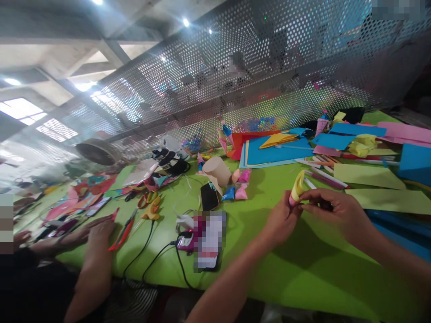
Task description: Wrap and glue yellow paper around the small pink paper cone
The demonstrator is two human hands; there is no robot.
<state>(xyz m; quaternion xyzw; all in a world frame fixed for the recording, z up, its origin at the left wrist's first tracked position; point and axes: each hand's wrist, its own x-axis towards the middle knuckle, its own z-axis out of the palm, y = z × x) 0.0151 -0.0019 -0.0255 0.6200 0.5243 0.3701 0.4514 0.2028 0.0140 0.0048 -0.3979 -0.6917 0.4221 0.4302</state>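
Note:
Over the right part of the green table, my left hand (281,220) is closed around the lower end of a small roll of yellow paper (297,185). A pink band (293,200) shows at its base, and its upper end stands loosely curled. My right hand (332,211) reaches in from the right with bent fingers, thumb and index fingertip pinching the roll's side. Behind my hands lie several marker pens (328,176). Strips of pale yellow-green paper (368,176) lie to the right.
Left of my hands are a phone (209,242), cables, a black phone (209,196), a cardboard tube (217,171) and small clay packets (241,192). Blue paper sheets (279,150) lie behind. A co-worker's arms (97,242) rest at left near orange scissors (124,232). A perforated metal screen (202,89) stands behind.

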